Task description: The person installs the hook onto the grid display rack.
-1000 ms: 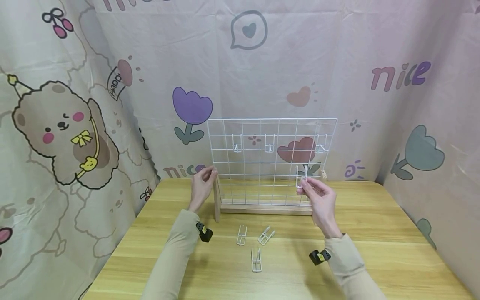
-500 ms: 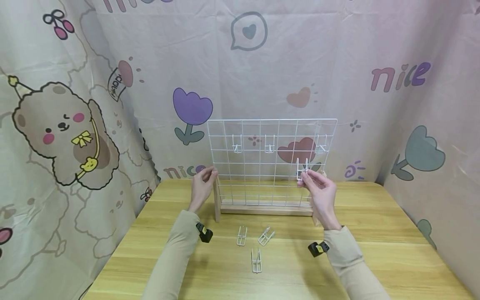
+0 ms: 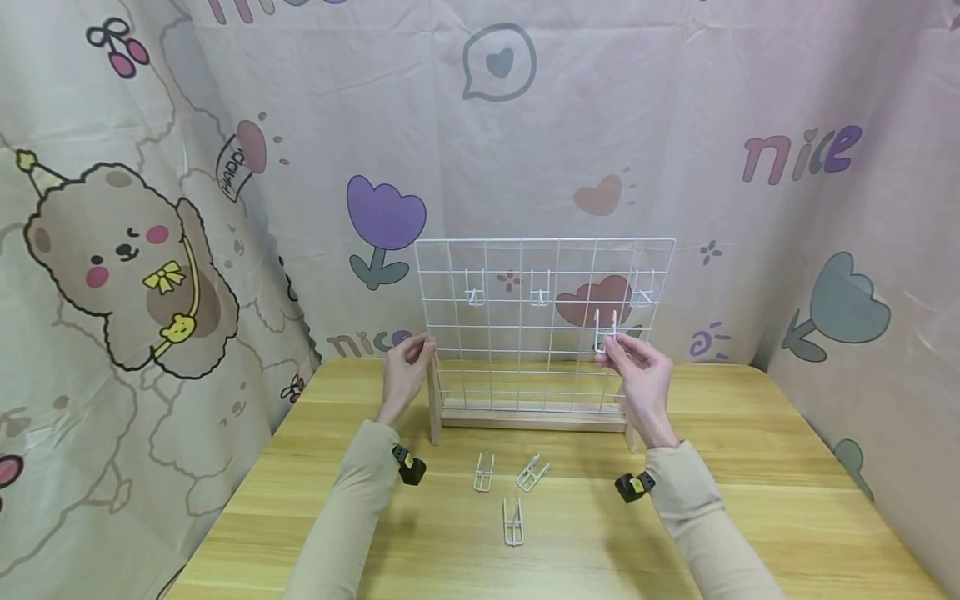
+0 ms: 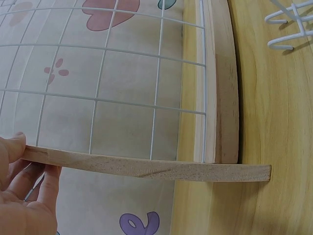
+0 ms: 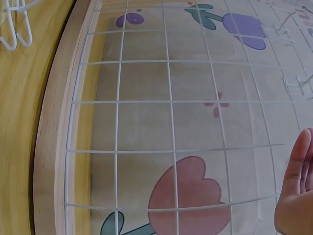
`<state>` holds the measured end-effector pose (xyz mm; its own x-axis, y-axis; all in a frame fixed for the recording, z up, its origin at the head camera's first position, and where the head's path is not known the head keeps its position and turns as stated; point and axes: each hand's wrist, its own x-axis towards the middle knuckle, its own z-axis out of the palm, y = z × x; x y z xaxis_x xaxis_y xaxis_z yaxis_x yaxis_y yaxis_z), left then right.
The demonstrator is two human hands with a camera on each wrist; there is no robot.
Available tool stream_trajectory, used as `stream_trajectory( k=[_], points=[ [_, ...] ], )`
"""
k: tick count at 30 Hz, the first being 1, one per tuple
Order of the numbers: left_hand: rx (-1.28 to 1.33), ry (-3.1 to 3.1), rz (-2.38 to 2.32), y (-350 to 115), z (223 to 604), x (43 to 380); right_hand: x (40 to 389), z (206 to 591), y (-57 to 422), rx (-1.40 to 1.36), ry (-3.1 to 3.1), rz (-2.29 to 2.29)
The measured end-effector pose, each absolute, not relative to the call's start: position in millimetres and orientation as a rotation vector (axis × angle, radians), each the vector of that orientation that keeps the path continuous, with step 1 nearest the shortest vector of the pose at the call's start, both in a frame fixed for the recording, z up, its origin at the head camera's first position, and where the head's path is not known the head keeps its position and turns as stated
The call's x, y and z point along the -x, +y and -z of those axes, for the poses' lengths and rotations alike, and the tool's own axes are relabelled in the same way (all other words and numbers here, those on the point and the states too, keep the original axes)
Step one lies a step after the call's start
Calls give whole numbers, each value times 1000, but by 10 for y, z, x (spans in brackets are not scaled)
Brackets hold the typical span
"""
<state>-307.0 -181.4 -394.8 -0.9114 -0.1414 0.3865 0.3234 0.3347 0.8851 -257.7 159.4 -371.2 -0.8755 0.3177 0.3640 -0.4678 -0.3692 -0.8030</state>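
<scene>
In the head view, my right hand (image 3: 647, 387) pinches a white wire hook (image 3: 597, 332) before the right part of a white wire grid panel (image 3: 540, 239). The hook's two prongs point up, and its lower end is partly covered by the fingers. On the left, my left hand (image 3: 405, 371) grips the upper end of the stand's wooden side post (image 4: 146, 167), thumb on one face and fingers on the other in the left wrist view. Only the edge of the right hand shows in the right wrist view, without the hook it holds.
Three hooks hang along the panel's upper part: a left hook (image 3: 474, 296), a middle hook (image 3: 540, 296) and a right hook (image 3: 642, 297). Three loose hooks (image 3: 513, 523) lie on the wooden table (image 3: 300, 492) before the stand's base bar (image 3: 532, 419). Printed cloth (image 3: 480, 150) encloses the back and sides.
My right hand has raised the hook along the front of the panel, to just below the level of the hanging hooks. The left hand stays on the post.
</scene>
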Motion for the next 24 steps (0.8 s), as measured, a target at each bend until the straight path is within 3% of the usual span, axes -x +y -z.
stream_trajectory(
  k=[24],
  points=[
    [155,-2203,1626,-1808,3950,3085,2718,3798,1642,-133,-1428,-2262]
  ],
)
